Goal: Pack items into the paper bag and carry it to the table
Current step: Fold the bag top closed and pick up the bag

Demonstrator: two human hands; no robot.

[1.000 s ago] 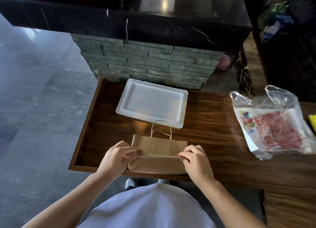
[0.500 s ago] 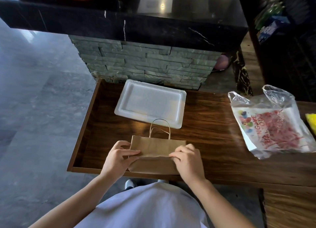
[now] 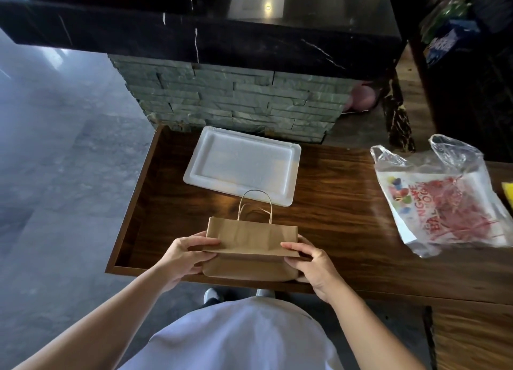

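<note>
Since the frame 0.5 s earlier, both hands have slid outward to the ends of the paper bag (image 3: 251, 235), and its folded bottom flap now stands lifted off the body of the bag. The left hand (image 3: 185, 258) pinches the flap's left end, thumb on top and fingers curled beneath; the right hand (image 3: 313, 267) pinches the right end the same way. The bag lies flat near the front edge of the wooden table (image 3: 333, 203), its twisted paper handles (image 3: 254, 203) pointing to the far side. Just beyond it lies a white foam tray (image 3: 242, 164), which 1 handle loop overlaps. Well to the right sits a clear plastic bag (image 3: 441, 195) holding a white pack printed with coloured balloons and red lettering; only "BALLOON" can be partly made out, the rest is crumpled.
</note>
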